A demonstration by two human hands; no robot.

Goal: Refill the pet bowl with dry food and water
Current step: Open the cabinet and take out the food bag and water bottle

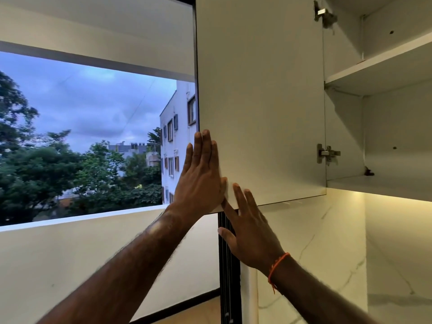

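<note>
A white wall cupboard door [261, 101] stands swung open toward me. My left hand [201, 176] lies flat with straight fingers against the door's outer free edge, near its lower corner. My right hand [250, 232], with an orange thread at the wrist, reaches up with spread fingers, and its fingertips touch the door's bottom corner from the inner side. Neither hand holds anything. No pet bowl, dry food or water is in view.
Inside the cupboard I see bare white shelves [378, 66] and two metal hinges [327, 153]. Marble wall [327, 253] lit by a strip lies below it. A window [81, 136] shows trees and a building on the left. A dark vertical frame [228, 265] stands under the door.
</note>
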